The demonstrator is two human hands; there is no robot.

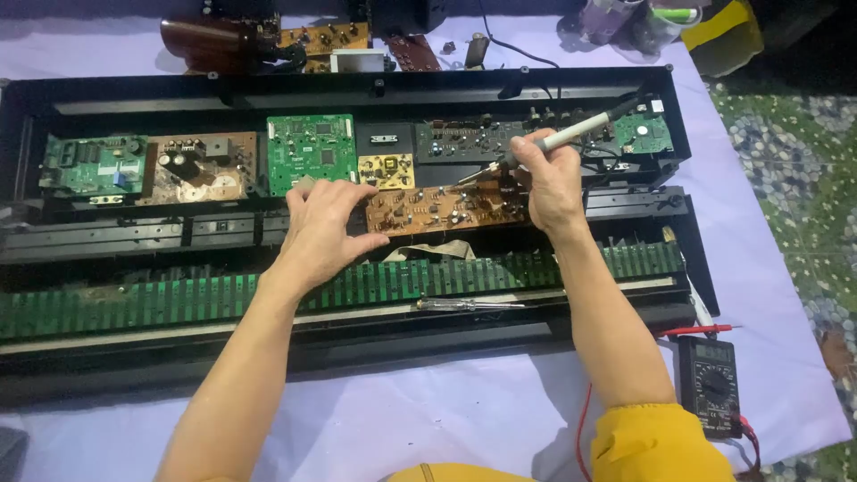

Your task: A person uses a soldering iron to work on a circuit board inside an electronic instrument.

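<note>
Brown, component-studded circuit board (446, 210)

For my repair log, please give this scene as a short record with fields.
Left hand: fingertips on brown board, holding nothing
Right hand: grips soldering iron, tip down at the brown board
Casing: open, black, several boards inside
Screwdriver: lies on the front green strip
Multimeter: on the cloth, at the right
</note>
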